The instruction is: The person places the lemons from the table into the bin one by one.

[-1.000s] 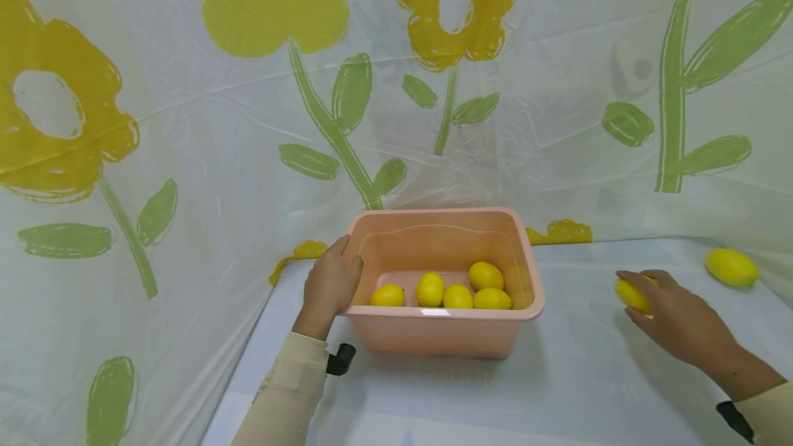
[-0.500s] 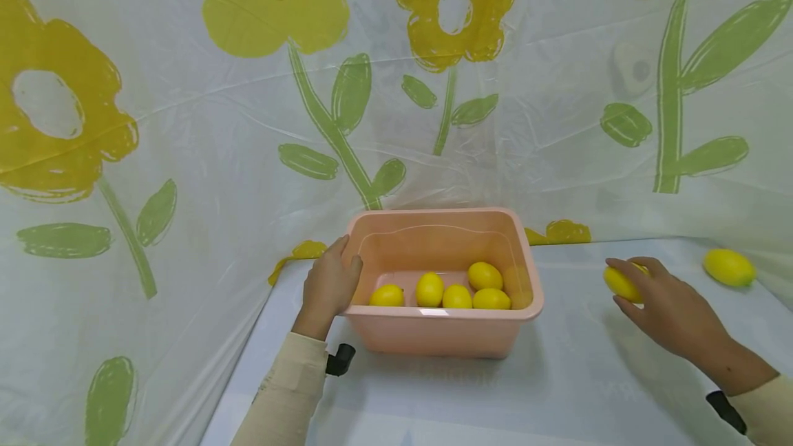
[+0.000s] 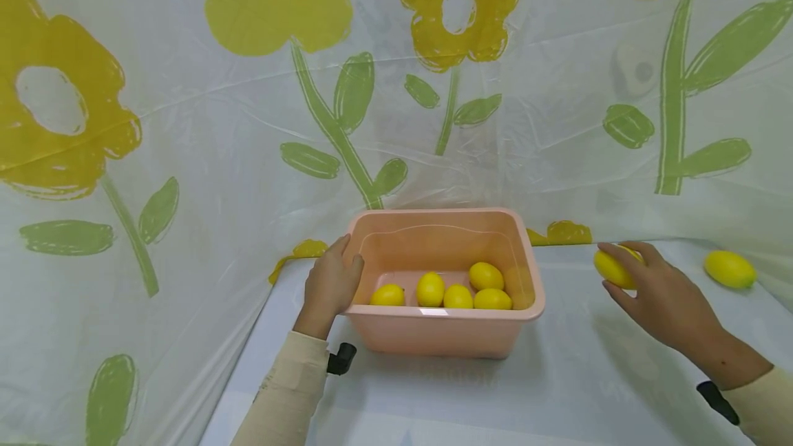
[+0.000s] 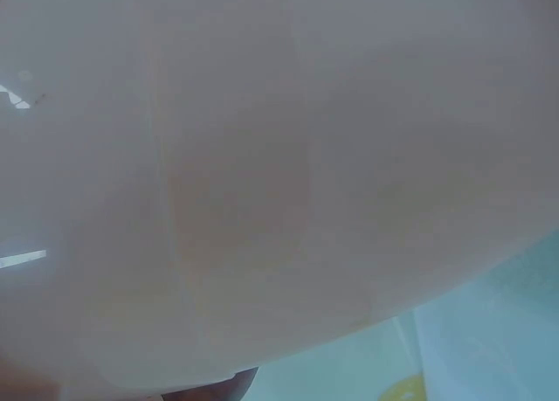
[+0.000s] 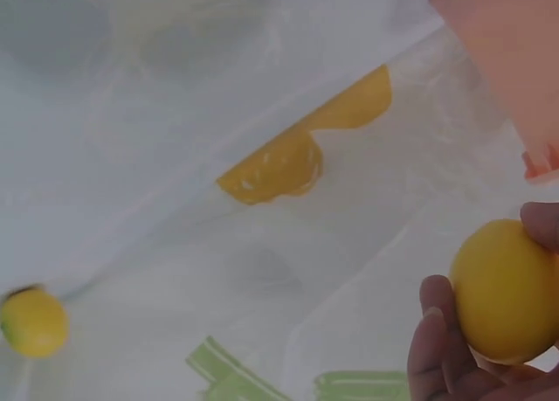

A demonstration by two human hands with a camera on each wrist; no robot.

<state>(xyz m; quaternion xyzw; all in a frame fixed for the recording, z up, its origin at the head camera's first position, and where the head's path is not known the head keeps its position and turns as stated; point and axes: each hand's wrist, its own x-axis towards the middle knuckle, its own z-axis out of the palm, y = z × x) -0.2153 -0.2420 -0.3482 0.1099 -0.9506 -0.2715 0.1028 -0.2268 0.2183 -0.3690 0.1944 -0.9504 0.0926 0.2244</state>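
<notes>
A pink plastic bin (image 3: 434, 332) stands on the white-covered table with several lemons (image 3: 430, 290) on its floor. My left hand (image 3: 330, 284) holds the bin's left rim, thumb toward the inside. To the right of the bin, my right hand (image 3: 672, 308) grips a lemon (image 3: 610, 268) between thumb and fingers, raised over the table. In the right wrist view that held lemon (image 5: 505, 287) sits against the fingers (image 5: 430, 344). A pale, blurred surface fills most of the left wrist view, and the left hand's grip is largely hidden there.
Another lemon (image 3: 731, 269) lies at the table's far right, beyond my right hand. A white curtain (image 3: 235, 129) with yellow flowers hangs behind the bin and along the left side. The white tabletop (image 3: 582, 377) extends between the bin and my right arm.
My right hand has moved left and slightly up with the lemon, closer to the bin. The left hand and the bin have stayed in place.
</notes>
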